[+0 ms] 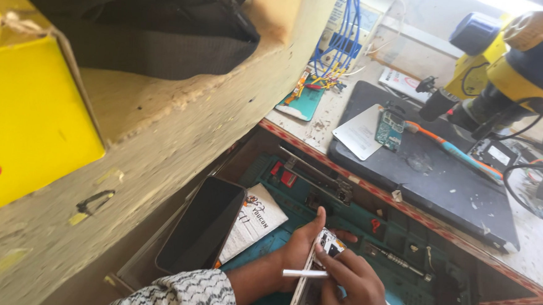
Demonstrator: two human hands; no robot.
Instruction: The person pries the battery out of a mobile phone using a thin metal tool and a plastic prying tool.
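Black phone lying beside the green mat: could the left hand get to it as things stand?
Probably not right away: the left hand is gripping the opened phone. The black phone lies close and uncovered, so nothing else blocks it.

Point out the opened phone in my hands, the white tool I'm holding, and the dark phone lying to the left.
Opened phone [327,243], head view: exposed top end.
White tool [302,273], head view: middle of shaft.
Dark phone [203,223], head view: centre of screen.

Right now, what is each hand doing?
Left hand: closed on an opened phone.
Right hand: closed on a thin white tool.
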